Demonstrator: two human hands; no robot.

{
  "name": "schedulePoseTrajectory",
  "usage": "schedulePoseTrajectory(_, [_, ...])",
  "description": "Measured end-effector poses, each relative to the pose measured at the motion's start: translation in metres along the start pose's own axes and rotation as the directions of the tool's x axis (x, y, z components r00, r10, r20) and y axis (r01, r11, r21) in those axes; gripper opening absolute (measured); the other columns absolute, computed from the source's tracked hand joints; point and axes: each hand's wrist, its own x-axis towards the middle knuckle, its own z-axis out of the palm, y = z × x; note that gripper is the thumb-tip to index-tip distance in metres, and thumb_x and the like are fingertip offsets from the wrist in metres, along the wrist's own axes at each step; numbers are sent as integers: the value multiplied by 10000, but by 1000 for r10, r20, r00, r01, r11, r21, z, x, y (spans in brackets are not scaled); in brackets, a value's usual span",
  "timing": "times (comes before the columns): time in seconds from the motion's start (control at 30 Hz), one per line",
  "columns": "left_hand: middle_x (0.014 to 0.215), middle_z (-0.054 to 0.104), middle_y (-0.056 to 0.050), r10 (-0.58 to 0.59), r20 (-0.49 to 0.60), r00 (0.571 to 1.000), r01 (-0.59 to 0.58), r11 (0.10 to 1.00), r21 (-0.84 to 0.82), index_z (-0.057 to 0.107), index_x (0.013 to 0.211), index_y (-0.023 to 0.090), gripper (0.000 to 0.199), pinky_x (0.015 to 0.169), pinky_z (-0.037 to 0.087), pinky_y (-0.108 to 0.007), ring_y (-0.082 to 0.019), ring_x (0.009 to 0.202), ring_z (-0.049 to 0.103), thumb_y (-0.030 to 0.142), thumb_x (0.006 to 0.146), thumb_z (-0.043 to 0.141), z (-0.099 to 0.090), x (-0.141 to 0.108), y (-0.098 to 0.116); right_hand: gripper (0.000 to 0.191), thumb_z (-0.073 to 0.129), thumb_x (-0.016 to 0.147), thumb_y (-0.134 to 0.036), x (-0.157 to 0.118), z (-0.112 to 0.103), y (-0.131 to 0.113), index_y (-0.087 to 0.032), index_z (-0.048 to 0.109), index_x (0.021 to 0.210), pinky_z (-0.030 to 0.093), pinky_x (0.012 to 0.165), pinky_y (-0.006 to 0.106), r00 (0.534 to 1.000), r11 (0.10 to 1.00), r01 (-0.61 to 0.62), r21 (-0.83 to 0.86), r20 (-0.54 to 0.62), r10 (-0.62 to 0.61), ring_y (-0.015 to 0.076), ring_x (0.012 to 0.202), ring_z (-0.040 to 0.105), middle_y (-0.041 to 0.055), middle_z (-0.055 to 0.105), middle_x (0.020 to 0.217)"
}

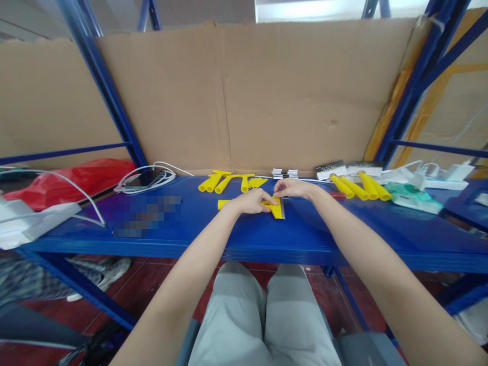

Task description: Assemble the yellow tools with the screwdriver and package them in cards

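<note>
A yellow scraper (279, 209) with a pale blade edge lies on the blue table, its wide head to the right and its round handle end showing to the left. My left hand (253, 201) is closed around the scraper near its neck. The fingertips of my right hand (290, 188) are pinched together at the upper part of the scraper's head; whatever small thing they may hold is hidden. Just beyond my hands lie several yellow scraper handles (215, 181). A red tool (337, 195) lies partly behind my right forearm.
More yellow handles (353, 187), black-and-white cards (331, 170) and a green packet (414, 196) are on the right. Small white-and-black pieces (284, 173) stand at the back. White cable (152, 180), a red bag (76, 180) and white boxes (38, 223) are at left.
</note>
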Motion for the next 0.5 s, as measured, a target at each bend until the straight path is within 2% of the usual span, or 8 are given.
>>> schedulePoseTrajectory(0.13, [1161, 706, -40, -25, -26, 999, 26, 1000, 12, 732, 1072, 204, 315, 914, 465, -276, -193, 1029, 658, 150, 770, 658, 1, 1, -2, 16, 622, 774, -158, 1, -1, -1, -153, 609, 767, 459, 691, 218, 986, 997, -54, 59, -154, 62, 122, 740, 576, 34, 667, 817])
schedulePoseTrajectory(0.2, [1172, 701, -44, -46, -48, 998, 48, 998, 32, 732, 1073, 207, 311, 928, 463, -291, -203, 1048, 653, 154, 775, 657, 1, 1, -2, 21, 617, 805, -152, 2, -1, -1, -151, 599, 794, 478, 669, 214, 979, 986, -105, 132, -160, 126, 111, 702, 580, 43, 670, 818])
schedulePoseTrajectory(0.27, [1184, 694, -48, -55, -76, 996, 59, 997, 56, 727, 1082, 209, 319, 937, 461, -304, -210, 1060, 650, 154, 776, 660, 0, 1, -1, 59, 630, 820, -160, 1, 1, -1, -152, 584, 856, 503, 651, 223, 977, 961, -163, 224, -103, 189, 108, 649, 592, 43, 668, 773])
schedulePoseTrajectory(0.33, [1183, 694, -51, -49, -104, 993, 56, 996, 70, 722, 1092, 210, 328, 936, 462, -312, -214, 1055, 651, 151, 776, 661, 0, 1, -1, 182, 659, 820, -176, 0, 4, 0, -152, 557, 969, 528, 637, 242, 974, 925, -215, 313, 6, 225, 119, 607, 613, 34, 661, 708])
schedulePoseTrajectory(0.43, [1140, 713, -59, -40, -121, 992, 50, 996, 80, 725, 1083, 199, 317, 905, 475, -317, -216, 1003, 666, 148, 777, 659, -1, 0, 0, 412, 683, 812, -166, -2, 7, -2, -140, 474, 1166, 553, 606, 264, 959, 865, -272, 422, 190, 209, 143, 578, 639, 24, 659, 662])
schedulePoseTrajectory(0.5, [1105, 725, -55, -36, -121, 992, 47, 995, 89, 729, 1068, 198, 303, 884, 483, -313, -211, 971, 670, 149, 777, 657, -2, 0, 2, 509, 661, 815, -106, -3, 6, -3, -132, 413, 1259, 558, 588, 257, 950, 829, -289, 480, 254, 184, 140, 568, 641, 16, 659, 657])
